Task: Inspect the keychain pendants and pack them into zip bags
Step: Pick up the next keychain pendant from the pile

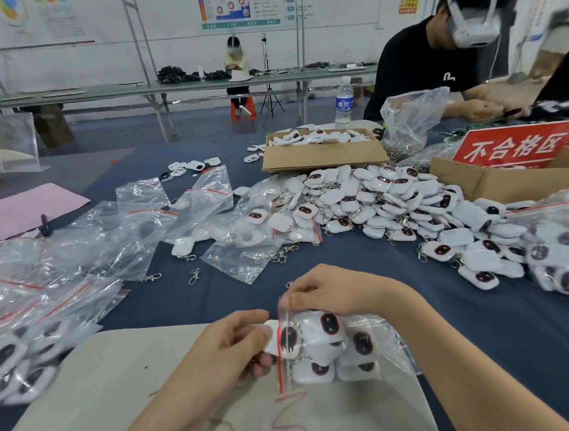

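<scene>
Clear red-striped zip bag (339, 344) mouth pinched by right hand (328, 294) to stay open; white pendant (273, 340) gripped by left hand (232, 347), beside mouth, likely for insertion.

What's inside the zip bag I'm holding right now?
The zip bag holds several white keychain pendants with dark oval faces; another is at its mouth, by the left hand. The right hand hides its upper edge.

Left hand (229, 349) pinching a white pendant (272, 336) at the mouth of a zip bag (339, 344), already stuffed with pendants. Right hand (331, 292) gripping the bag's top corner. Beyond, on the blue desk (214, 297): heaped loose pendants (378, 200), empty bags (106, 237), a cardboard box (322, 155), a red sign (518, 148).
</scene>
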A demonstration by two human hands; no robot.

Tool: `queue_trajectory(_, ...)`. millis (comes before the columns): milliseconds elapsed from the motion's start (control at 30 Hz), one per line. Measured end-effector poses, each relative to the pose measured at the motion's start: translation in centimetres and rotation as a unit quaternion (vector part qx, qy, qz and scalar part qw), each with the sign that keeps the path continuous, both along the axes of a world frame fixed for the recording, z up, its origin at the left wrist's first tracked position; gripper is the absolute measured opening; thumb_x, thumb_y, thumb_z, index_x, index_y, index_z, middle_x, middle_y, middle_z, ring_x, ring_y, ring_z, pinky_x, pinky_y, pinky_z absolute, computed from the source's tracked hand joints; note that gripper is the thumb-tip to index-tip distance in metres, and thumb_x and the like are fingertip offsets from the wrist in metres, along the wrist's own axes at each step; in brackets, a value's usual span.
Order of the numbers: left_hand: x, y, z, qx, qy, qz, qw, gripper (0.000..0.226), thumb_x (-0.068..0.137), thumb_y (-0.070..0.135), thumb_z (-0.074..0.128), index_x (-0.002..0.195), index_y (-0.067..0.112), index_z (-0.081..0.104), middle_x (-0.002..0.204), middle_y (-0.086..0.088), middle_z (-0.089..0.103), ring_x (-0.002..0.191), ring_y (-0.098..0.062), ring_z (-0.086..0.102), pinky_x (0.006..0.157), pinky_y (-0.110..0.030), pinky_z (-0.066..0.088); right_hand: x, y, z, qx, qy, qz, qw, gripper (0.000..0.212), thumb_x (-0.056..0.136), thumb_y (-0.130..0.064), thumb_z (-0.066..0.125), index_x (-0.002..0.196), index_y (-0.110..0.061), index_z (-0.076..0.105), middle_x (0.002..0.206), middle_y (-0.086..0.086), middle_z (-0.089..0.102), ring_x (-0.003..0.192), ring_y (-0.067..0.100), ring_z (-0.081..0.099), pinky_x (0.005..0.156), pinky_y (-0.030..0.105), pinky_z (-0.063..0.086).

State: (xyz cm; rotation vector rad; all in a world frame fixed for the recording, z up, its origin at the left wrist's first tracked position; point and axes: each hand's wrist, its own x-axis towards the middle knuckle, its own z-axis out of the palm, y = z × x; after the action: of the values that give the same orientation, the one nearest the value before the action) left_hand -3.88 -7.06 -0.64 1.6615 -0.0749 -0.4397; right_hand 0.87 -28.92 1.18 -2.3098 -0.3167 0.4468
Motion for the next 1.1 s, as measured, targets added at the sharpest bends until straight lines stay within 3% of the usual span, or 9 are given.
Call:
queue_trajectory(167, -1.0, -0.1, 0.3, -0.014, -0.003, -0.027, 1.0, 0.018, 0.1, 0.008, 0.057, 0.106, 0.007, 0.074, 0.071, -0.009, 0.066, 0.064, -0.015, 0.058, 0.059, -0.019, 0.05, -0.2, -0.1, -0.3, 0.014, -0.01, -0.004, 1.0, 0.022, 0.095, -0.047, 0.064, 0.077, -0.036, 0.07, 0.07, -0.03, 0.066, 0.066, -0.013, 0.058, 0.067, 0.01, 0.041)
queue_trajectory(300, -1.7, -0.8, -0.2, -0.026, -0.004, -0.038, 0.999, 0.023, 0.101, 0.005, 0.054, 0.102, 0.009, 0.077, 0.07, -0.008, 0.064, 0.063, -0.016, 0.057, 0.065, -0.026, 0.049, -0.4, 0.0, -0.6, 0.02, -0.035, -0.024, 0.999, 0.018, 0.095, -0.042, 0.067, 0.079, -0.035, 0.07, 0.068, -0.033, 0.065, 0.066, -0.016, 0.058, 0.061, 0.002, 0.039)
queue_trajectory(433, -2.3, -1.4, -1.0, -0.019, -0.053, 0.003, 0.998, 0.011, 0.094, 0.015, 0.07, 0.104, 0.015, 0.073, 0.077, -0.005, 0.072, 0.065, -0.019, 0.063, 0.064, -0.032, 0.055, -0.5, 0.1, -0.7, 0.035, -0.044, -0.052, 0.997, 0.018, 0.093, -0.041, 0.069, 0.076, -0.036, 0.071, 0.067, -0.033, 0.065, 0.064, -0.017, 0.058, 0.06, 0.005, 0.039)
queue_trajectory(533, -2.5, -1.9, -1.4, -0.006, -0.083, 0.043, 0.996, 0.004, 0.093, 0.013, 0.07, 0.095, 0.015, 0.073, 0.072, -0.004, 0.072, 0.057, -0.014, 0.061, 0.055, -0.026, 0.051, -0.6, 0.2, -0.8, 0.044, -0.044, -0.07, 0.996, 0.019, 0.092, -0.044, 0.07, 0.078, -0.031, 0.074, 0.067, -0.027, 0.067, 0.06, -0.011, 0.058, 0.06, 0.009, 0.04)
queue_trajectory(667, -2.2, -2.0, -1.5, -0.005, -0.107, 0.094, 0.99, 0.012, 0.094, 0.016, 0.068, 0.087, 0.018, 0.077, 0.063, 0.0, 0.068, 0.054, -0.01, 0.057, 0.053, -0.017, 0.045, -0.8, 0.0, -0.7, 0.099, -0.053, -0.102, 0.988, 0.022, 0.091, -0.044, 0.072, 0.081, -0.025, 0.077, 0.067, -0.02, 0.069, 0.057, -0.008, 0.055, 0.054, 0.004, 0.039)
queue_trajectory(867, -1.9, -2.4, -0.8, 0.0, -0.102, 0.091, 0.991, 0.012, 0.099, 0.012, 0.061, 0.092, 0.011, 0.071, 0.071, -0.002, 0.073, 0.056, -0.012, 0.058, 0.051, -0.021, 0.047, -1.2, 0.1, -0.4, 0.117, -0.053, -0.111, 0.985, 0.027, 0.091, -0.046, 0.071, 0.08, -0.023, 0.077, 0.055, -0.013, 0.055, 0.048, 0.003, 0.044, 0.046, 0.012, 0.037)
queue_trajectory(1000, -1.6, -2.8, -0.2, 0.027, -0.107, 0.082, 0.991, 0.012, 0.102, 0.014, 0.055, 0.097, 0.01, 0.065, 0.073, -0.001, 0.076, 0.062, -0.015, 0.062, 0.061, -0.029, 0.051, -1.3, 0.4, -0.1, 0.095, -0.062, -0.131, 0.985, 0.023, 0.091, -0.047, 0.07, 0.078, -0.029, 0.076, 0.063, -0.019, 0.066, 0.058, -0.004, 0.053, 0.053, 0.009, 0.041)
queue_trajectory(1100, -1.7, -3.1, 0.2, 0.033, -0.083, 0.057, 0.994, 0.012, 0.103, 0.013, 0.05, 0.1, 0.007, 0.06, 0.075, -0.008, 0.076, 0.056, -0.011, 0.063, 0.054, -0.02, 0.05, -1.4, 0.5, 0.0, 0.09, -0.06, -0.132, 0.985, 0.023, 0.091, -0.046, 0.07, 0.082, -0.026, 0.077, 0.085, 0.002, 0.074, 0.073, 0.007, 0.058, 0.073, 0.028, 0.053)
